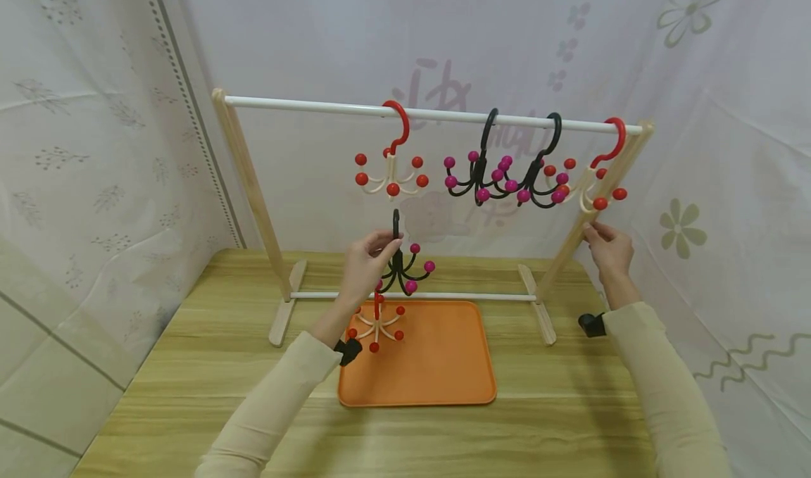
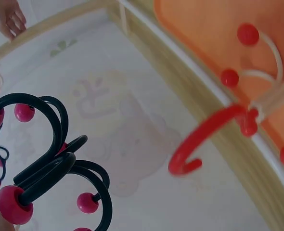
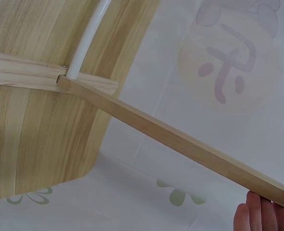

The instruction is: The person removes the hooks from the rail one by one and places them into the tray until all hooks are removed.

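Note:
My left hand pinches the stem of a black multi-arm hook hanger with pink balls on its arm tips. The hanger is upright, below the white top rail and apart from it; its curled arms fill the lower left of the left wrist view. With thumb and fingers, my right hand grips the wooden right post of the rack. Beneath the left hand, a cream hanger with red balls and a red hook is at the left part of the orange tray.
On the top rail hang a red-hooked cream hanger near the middle, two black ones right of it, overlapping, and another cream one by the right post. The rack's wooden feet stand on the wood-grain table.

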The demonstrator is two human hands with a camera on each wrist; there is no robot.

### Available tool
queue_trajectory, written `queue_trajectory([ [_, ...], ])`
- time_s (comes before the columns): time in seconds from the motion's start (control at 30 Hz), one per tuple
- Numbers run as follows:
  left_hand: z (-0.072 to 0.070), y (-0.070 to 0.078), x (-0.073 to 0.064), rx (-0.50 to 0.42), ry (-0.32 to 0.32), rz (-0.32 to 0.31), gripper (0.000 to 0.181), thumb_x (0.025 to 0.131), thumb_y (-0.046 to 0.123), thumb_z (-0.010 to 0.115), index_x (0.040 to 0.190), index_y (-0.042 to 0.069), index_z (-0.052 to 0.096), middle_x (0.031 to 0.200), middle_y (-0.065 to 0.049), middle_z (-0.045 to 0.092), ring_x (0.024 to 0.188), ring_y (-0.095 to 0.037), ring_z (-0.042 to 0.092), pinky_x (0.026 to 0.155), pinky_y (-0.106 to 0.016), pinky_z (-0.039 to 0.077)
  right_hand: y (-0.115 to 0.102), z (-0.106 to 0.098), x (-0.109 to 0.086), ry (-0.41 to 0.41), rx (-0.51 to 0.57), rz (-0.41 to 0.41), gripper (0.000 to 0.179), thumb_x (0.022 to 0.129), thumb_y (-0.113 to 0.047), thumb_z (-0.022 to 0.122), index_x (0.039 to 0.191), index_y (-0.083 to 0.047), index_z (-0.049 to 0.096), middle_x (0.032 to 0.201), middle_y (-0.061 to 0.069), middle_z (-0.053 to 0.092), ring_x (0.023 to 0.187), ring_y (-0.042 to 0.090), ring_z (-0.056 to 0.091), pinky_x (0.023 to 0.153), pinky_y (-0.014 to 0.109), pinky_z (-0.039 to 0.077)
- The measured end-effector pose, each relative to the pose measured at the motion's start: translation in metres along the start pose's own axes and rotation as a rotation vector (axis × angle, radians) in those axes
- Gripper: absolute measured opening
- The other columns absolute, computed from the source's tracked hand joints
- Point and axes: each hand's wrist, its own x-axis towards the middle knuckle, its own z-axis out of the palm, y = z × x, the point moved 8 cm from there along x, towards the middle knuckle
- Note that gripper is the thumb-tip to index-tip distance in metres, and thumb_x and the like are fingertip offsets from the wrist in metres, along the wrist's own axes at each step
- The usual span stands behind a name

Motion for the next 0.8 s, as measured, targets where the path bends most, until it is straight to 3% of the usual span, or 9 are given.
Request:
queue_trajectory([
  [0.17, 0.021, -0.006, -0.009, -0.01, -0.029, 0.018, 0.012, 0.083, 0.001, 0.059, 0.092, -0.007, 0.062, 0.09, -0.017, 0.064, 0.082, -0.024, 0.061, 0.068, -0.028, 0.048, -0.001, 0.0, 0.0, 0.005, -0.012, -0.019, 0.053, 0.085, -0.039, 0.052, 0.125, -0.004, 0.049, 0.103, 0.002, 0.058, 0.09, 0.009, 0.052, 0.086, 0.03, 0.039],
  [0.37, 0.048, -0.04, -0.021, -0.019, -0.067, 0.02, 0.016, 0.083, 0.008, 0.06, 0.093, -0.004, 0.062, 0.088, -0.013, 0.065, 0.08, -0.02, 0.062, 0.066, -0.025, 0.048, -0.001, 0.001, -0.001, -0.01, 0.008, -0.005, 0.053, 0.086, -0.038, 0.052, 0.127, -0.004, 0.047, 0.103, 0.002, 0.057, 0.093, 0.011, 0.052, 0.087, 0.031, 0.038],
  [0.57, 0.066, -0.05, -0.036, 0.0, -0.121, -0.069, 0.016, 0.084, 0.008, 0.06, 0.094, -0.004, 0.06, 0.089, -0.015, 0.064, 0.083, -0.026, 0.061, 0.069, -0.028, 0.048, 0.0, 0.001, 0.0, -0.011, 0.031, -0.004, 0.052, 0.086, -0.037, 0.053, 0.126, -0.004, 0.048, 0.092, -0.006, 0.056, 0.091, 0.009, 0.052, 0.087, 0.03, 0.038],
  [0.67, 0.074, -0.071, -0.042, 0.007, -0.146, -0.099, 0.013, 0.083, 0.007, 0.06, 0.094, 0.001, 0.061, 0.091, -0.014, 0.064, 0.085, -0.024, 0.061, 0.068, -0.026, 0.048, 0.0, 0.001, 0.002, -0.012, 0.015, -0.019, 0.053, 0.086, -0.038, 0.053, 0.126, -0.004, 0.047, 0.098, -0.001, 0.057, 0.091, 0.009, 0.052, 0.087, 0.03, 0.038],
  [0.8, 0.078, -0.086, -0.05, 0.051, -0.166, -0.118, 0.012, 0.084, 0.008, 0.06, 0.094, 0.003, 0.061, 0.09, -0.01, 0.064, 0.085, -0.019, 0.061, 0.068, -0.023, 0.047, 0.0, 0.001, 0.002, -0.006, -0.006, -0.034, 0.054, 0.085, -0.039, 0.052, 0.126, -0.003, 0.048, 0.106, 0.004, 0.057, 0.091, 0.009, 0.053, 0.086, 0.03, 0.039],
])
